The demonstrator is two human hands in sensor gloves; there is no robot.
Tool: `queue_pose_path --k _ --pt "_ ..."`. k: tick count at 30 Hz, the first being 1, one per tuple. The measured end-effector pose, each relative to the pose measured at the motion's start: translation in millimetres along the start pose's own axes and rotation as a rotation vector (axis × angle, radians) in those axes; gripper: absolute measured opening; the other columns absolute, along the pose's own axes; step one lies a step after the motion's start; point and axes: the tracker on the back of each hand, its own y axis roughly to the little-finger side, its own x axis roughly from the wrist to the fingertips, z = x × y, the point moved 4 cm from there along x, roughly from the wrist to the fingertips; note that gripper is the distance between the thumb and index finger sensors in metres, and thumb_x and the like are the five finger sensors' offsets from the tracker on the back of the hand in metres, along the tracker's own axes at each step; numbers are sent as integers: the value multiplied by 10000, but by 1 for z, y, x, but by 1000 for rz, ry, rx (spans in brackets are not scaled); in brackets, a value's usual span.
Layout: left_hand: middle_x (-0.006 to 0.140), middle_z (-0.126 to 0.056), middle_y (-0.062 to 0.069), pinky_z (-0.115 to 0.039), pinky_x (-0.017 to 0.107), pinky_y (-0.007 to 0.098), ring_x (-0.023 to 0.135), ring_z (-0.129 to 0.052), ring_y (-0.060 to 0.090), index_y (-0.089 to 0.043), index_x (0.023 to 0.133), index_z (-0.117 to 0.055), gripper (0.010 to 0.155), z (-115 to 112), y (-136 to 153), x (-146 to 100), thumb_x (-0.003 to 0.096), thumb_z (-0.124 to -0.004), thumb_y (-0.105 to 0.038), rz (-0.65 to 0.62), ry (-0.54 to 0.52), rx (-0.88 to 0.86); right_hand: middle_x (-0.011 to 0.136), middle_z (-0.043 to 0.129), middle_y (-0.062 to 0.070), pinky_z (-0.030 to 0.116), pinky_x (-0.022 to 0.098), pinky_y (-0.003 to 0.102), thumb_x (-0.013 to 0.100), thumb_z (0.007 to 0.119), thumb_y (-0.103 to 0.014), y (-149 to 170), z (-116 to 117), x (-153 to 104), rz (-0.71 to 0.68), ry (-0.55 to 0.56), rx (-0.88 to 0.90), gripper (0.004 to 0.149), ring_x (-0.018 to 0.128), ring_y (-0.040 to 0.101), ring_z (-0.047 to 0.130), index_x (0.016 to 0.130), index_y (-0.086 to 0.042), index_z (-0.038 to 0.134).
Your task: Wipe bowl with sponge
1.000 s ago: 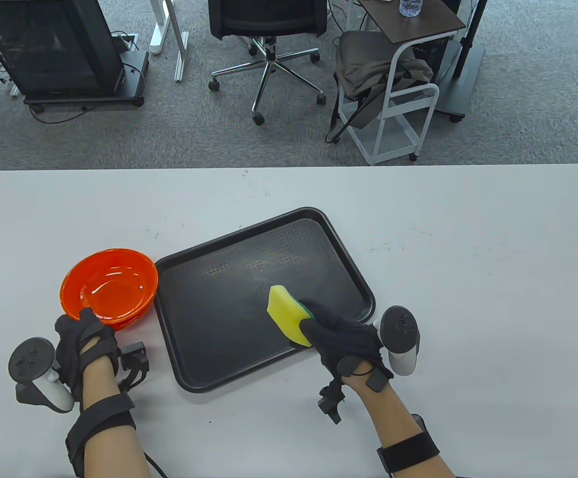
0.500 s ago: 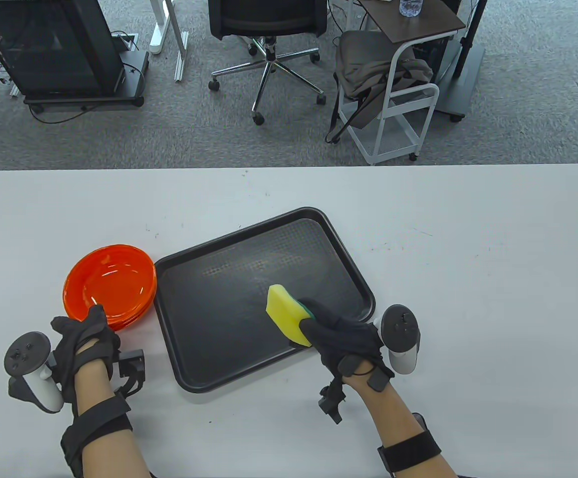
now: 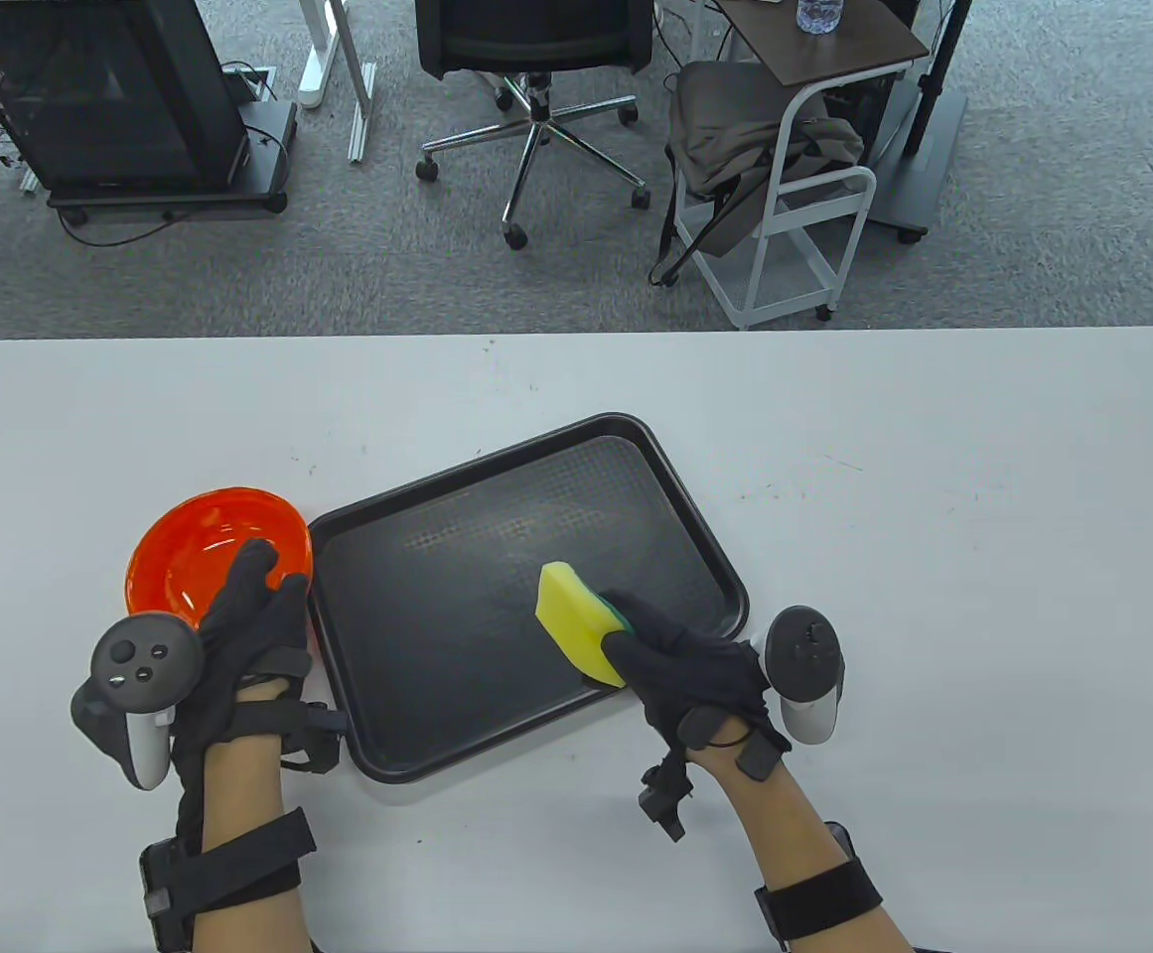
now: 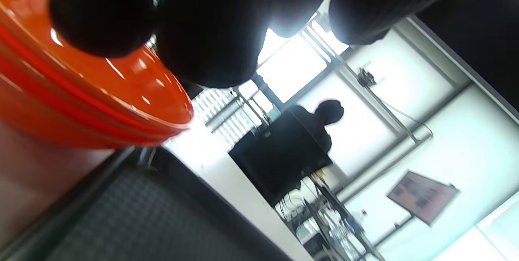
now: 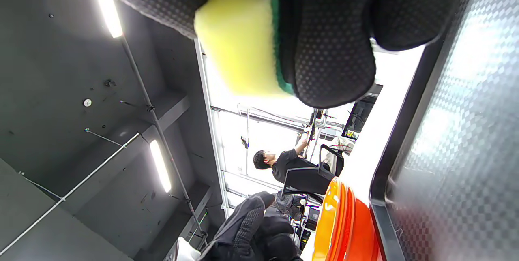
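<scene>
At the left of the white table (image 3: pixel 934 556), the left hand (image 3: pixel 248 645) grips the near rim of the tilted orange bowl (image 3: pixel 199 546), its fingers (image 3: pixel 243 581) curled over the edge into the bowl, just beside the black tray (image 3: pixel 417 615). Over the near right part of that tray, the right hand (image 3: pixel 685 675) holds the yellow-and-green sponge (image 3: pixel 576 620) pinched upright between thumb and fingers.
</scene>
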Motion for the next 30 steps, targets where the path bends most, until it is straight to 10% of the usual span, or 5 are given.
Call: queue_pose_path --k 6,12,30 --pt "1087 -560 175 -550 657 683 973 -682 471 -213 1102 -622 677 -53 -37 -6 517 -854 -461 -104 277 164 802 881 269 759 482 593 583 743 -342 1 -3 0 2 3 -11 511 561 364 1002 940 -12 585" --pt "1156 -152 7 -101 684 679 1119 -90 374 -404 1116 -295 857 -83 -63 -10 498 -868 -560 -220 269 434 804 880 271 759 481 594 582 744 -342 0 -5 0 -1 4 -39 511 562 364 1002 940 -13 585" --pt "1157 -153 13 -103 684 688 1118 -86 375 -403 1120 -295 836 -91 -77 -13 510 -848 -549 -305 236 396 853 887 222 765 488 596 501 886 -334 -15 -72 -11 9 144 -973 465 554 335 1009 895 -141 732"
